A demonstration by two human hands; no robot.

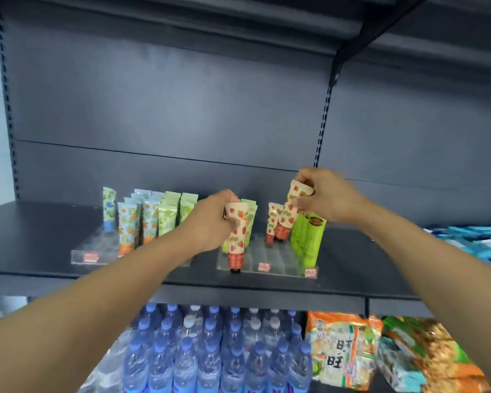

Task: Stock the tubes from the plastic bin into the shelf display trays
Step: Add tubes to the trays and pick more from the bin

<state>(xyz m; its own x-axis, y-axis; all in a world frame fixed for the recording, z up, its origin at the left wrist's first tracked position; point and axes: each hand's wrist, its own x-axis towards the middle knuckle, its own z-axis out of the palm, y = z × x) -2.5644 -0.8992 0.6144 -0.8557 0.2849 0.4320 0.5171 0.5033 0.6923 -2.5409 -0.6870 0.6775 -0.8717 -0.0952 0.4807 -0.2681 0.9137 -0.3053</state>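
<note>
Left hand [213,219] grips a cream strawberry-print tube [236,236] upright, red cap down, at the clear tray's [281,268] front edge; right hand [321,194] pinches a matching tube [291,211], tilted, cap down.

- Below the shelf you have rows of water bottles [210,350] with blue caps.
- To their right you see orange-green snack bags [343,350].
- At the far right edge lie blue packets [476,239].

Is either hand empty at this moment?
No: the left hand grips a strawberry-print tube and the right hand grips another strawberry-print tube.
</note>
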